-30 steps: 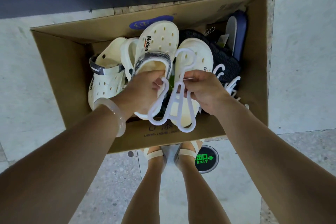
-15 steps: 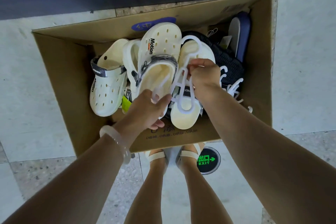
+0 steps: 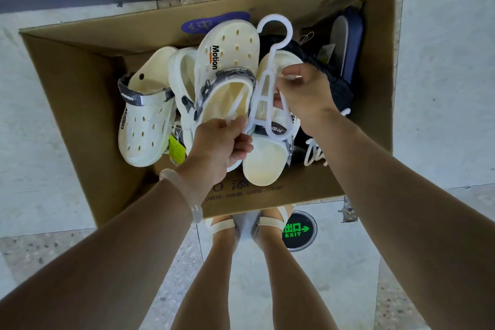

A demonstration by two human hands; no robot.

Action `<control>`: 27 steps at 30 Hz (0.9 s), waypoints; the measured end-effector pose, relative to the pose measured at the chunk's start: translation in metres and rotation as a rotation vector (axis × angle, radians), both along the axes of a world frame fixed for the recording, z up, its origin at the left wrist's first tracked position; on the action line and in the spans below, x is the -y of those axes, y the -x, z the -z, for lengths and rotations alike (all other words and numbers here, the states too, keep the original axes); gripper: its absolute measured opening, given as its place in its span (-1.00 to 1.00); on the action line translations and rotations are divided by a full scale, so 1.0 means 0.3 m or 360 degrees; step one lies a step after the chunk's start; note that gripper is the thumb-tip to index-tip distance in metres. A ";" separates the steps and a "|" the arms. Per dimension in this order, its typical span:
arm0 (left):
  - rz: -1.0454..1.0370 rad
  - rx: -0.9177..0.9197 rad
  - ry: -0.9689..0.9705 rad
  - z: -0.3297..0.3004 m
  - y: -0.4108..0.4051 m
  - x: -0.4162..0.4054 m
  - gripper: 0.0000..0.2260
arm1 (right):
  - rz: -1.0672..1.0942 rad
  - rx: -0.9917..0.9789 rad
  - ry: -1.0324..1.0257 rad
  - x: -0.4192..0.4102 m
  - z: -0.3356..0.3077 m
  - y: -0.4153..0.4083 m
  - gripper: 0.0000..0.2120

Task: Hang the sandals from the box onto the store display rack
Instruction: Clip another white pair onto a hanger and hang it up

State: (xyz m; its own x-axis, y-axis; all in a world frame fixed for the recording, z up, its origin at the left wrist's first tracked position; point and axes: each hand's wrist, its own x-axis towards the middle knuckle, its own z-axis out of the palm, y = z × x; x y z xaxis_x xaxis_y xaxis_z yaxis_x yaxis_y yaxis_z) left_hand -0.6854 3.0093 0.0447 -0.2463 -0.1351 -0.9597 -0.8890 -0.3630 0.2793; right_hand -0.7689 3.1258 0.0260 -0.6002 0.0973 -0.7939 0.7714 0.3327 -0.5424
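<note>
Since the frame a second ago: the white hanger (image 3: 270,94) has come up higher, its hook now at 12 o'clock against the box's far wall. The left hand (image 3: 222,142) has slid to the heel end of the cream sandal (image 3: 227,72) marked "Motion"; the right hand (image 3: 305,91) has moved up the hanger's frame.

Left hand: fingers curled shut around the sandal's heel rim and one hanger loop. Right hand: fingers pinched on the hanger's upper frame, at 3 o'clock from the sandal. Sandal held above the cardboard box (image 3: 80,104), toe pointing to 12 o'clock.

In the box: a second cream sandal (image 3: 147,120) at 9 o'clock with a yellow-green tag (image 3: 176,151); another cream sandal (image 3: 265,166) under the hanger; dark blue footwear (image 3: 345,48) at 2 o'clock; spare white hangers (image 3: 316,153) at 4 o'clock.

Hard to make out: whether the hanger loop is actually inside the held sandal, since the left hand covers the join. The right palm is hidden. The dark shoes' shapes blur together. A green exit sign (image 3: 296,230) shows on the floor near the person's feet.
</note>
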 end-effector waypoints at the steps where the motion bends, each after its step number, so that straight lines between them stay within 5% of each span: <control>1: -0.0053 -0.0077 -0.0005 -0.005 0.011 -0.005 -0.78 | 0.0059 -0.0025 -0.0076 -0.011 0.000 -0.011 -0.73; 4: -0.0116 -0.0198 0.0060 -0.014 0.076 -0.006 -0.80 | 0.0033 -0.0128 -0.0211 -0.066 -0.014 -0.081 -0.60; 6: 0.0039 -0.0268 0.0143 -0.006 0.092 0.005 -0.79 | -0.0312 -0.0073 -0.0191 -0.095 -0.025 -0.154 -0.45; 9: 0.0561 -0.0414 0.0371 0.014 0.076 0.011 -0.76 | -0.1098 0.0073 -0.0372 -0.102 -0.027 -0.252 -0.11; 11: 0.0909 -0.0480 0.0613 0.024 0.083 0.005 -0.60 | -0.1174 0.0108 -0.0529 -0.099 -0.008 -0.278 -0.02; 17: 0.1215 -0.0427 0.1128 0.052 0.167 -0.009 -0.58 | -0.1374 0.0017 -0.0854 -0.084 0.029 -0.270 -0.16; 19: 0.0977 -0.0450 0.0985 0.032 0.134 0.022 -0.62 | -0.1361 -0.0009 -0.0818 -0.096 0.019 -0.263 -0.18; 22: 0.1294 -0.0923 0.0964 -0.014 0.051 0.126 -0.59 | -0.1212 -0.0072 -0.0667 -0.116 -0.013 -0.250 -0.22; 24: 0.1308 -0.0841 0.0723 -0.081 0.009 0.142 -0.75 | -0.1121 -0.0052 -0.0636 -0.119 -0.044 -0.235 -0.23; 27: 0.1358 -0.0736 0.0844 -0.128 -0.072 0.149 -0.55 | -0.0998 -0.0007 -0.0615 -0.102 -0.099 -0.198 -0.24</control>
State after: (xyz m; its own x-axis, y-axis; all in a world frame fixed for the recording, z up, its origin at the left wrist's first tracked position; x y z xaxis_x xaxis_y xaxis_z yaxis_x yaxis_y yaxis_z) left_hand -0.6638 2.9645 0.0831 -0.7743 -0.1170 -0.6219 -0.5603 0.5835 0.5878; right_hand -0.7096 3.1565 0.0558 -0.6382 0.0073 -0.7698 0.3715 0.8787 -0.2997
